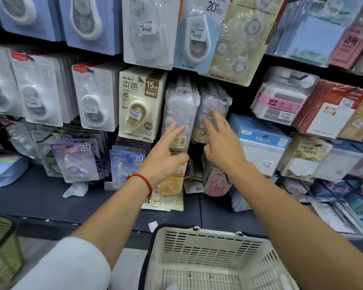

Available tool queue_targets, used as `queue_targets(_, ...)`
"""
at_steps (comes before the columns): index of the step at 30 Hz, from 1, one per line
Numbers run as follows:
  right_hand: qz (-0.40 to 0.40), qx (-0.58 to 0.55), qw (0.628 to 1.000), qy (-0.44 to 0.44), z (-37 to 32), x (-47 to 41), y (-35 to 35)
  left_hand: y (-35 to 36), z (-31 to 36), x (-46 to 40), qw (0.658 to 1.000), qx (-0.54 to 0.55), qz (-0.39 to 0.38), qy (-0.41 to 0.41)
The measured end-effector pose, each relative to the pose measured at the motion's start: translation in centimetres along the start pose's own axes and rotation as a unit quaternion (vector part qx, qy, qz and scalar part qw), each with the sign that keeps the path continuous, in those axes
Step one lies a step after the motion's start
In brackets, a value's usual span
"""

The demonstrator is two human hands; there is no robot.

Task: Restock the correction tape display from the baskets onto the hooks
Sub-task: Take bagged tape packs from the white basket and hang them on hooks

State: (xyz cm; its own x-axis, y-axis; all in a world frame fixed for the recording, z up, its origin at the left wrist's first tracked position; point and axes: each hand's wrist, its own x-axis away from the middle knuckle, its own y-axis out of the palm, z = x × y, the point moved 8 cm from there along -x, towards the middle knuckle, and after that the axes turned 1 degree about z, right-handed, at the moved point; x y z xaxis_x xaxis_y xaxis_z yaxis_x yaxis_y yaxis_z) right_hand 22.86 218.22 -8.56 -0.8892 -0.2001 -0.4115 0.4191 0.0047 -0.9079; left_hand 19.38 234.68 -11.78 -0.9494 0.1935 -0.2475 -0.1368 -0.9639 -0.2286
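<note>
At the display wall, middle row of hooks:
Left hand [166,152]: reaching up to the left clear pack [179,114], fingers mostly straight and spread, fingertips on its lower front; nothing gripped.
Right hand [222,141]: raised to the right clear pack [213,109], fingers straight and loosely fanned, tips touching its front; thumb tucked low, holding nothing.
Clear packs: two stacks of see-through refill packs, hanging side by side on hooks, just right of the beige pack [138,105] marked 15M.
Row above: white and blue correction tape cards [194,36], hanging, overlapping the tops of the clear packs.
Row below: purple and blue cards [76,162] marked 30, a yellow pack [172,185] behind the left wrist.
Left wrist: red string bracelet [144,181]; white sleeve [71,266] at the elbow.
Below the arms: white slotted basket [210,248], contents hard to tell.
Far left edge: green basket [2,245], partly cut off.
Shelf [29,197]: dark, with a scrap of white wrapper [76,189] lying on it.
</note>
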Motion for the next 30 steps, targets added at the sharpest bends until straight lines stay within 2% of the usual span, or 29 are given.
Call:
queue_targets(3, 0.002, -0.017, 1.0, -0.005, -0.4, 0.9, 0.3, 0.2, 0.1, 0.2, 1.0, -0.012, 0.005, 0.02)
queue_targets(6, 0.026, -0.135, 0.99, -0.012, -0.7, 3.7, 0.5, 0.3, -0.8, 1.5, 0.997, -0.062, 0.026, 0.023)
queue_targets(8, -0.01, -0.221, 0.975, -0.003, -1.1, 6.6, 2.1, 0.5, -2.6, 2.9, 0.995, -0.092, 0.035, -0.012)
queue_targets(10, -0.09, -0.249, 0.964, -0.005, -2.0, 10.3, 5.6, 1.5, -4.9, 4.6, 0.993, -0.101, 0.006, -0.065)
queue_targets(12, -0.224, -0.228, 0.947, -0.021, -3.7, 14.6, 11.0, 2.9, -7.1, 6.5, 0.984, -0.147, -0.042, -0.088)
queue_targets(15, -0.465, -0.17, 0.867, -0.058, -7.0, 23.7, 20.6, 5.4, -10.0, 9.5, 0.957, -0.235, -0.136, -0.1)
queue_targets(18, -0.593, -0.148, 0.79, -0.031, -8.8, 33.1, 27.7, 8.5, -12.6, 12.3, 0.9, -0.346, -0.253, -0.08)
queue_targets(20, -0.616, -0.147, 0.774, 0.016, -8.7, 37.9, 30.8, 10.0, -14.1, 13.9, 0.874, -0.374, -0.302, -0.077)
queue_targets(22, -0.608, -0.152, 0.778, 0.043, -8.0, 40.5, 32.7, 10.7, -15.4, 15.0, 0.862, -0.379, -0.325, -0.088)
queue_targets(25, -0.577, -0.189, 0.793, 0.043, -7.2, 41.1, 33.3, 10.9, -16.7, 15.7, 0.858, -0.376, -0.331, -0.114)
queue_targets(27, -0.553, -0.242, 0.794, 0.076, -6.5, 40.4, 33.3, 10.9, -17.2, 15.8, 0.863, -0.366, -0.323, -0.131)
queue_targets(28, -0.542, -0.274, 0.787, 0.112, -5.7, 40.1, 33.4, 10.9, -17.4, 15.8, 0.867, -0.359, -0.317, -0.138)
queue_targets(30, -0.536, -0.347, 0.745, 0.191, -3.3, 39.7, 33.2, 11.0, -17.7, 15.8, 0.875, -0.347, -0.303, -0.149)
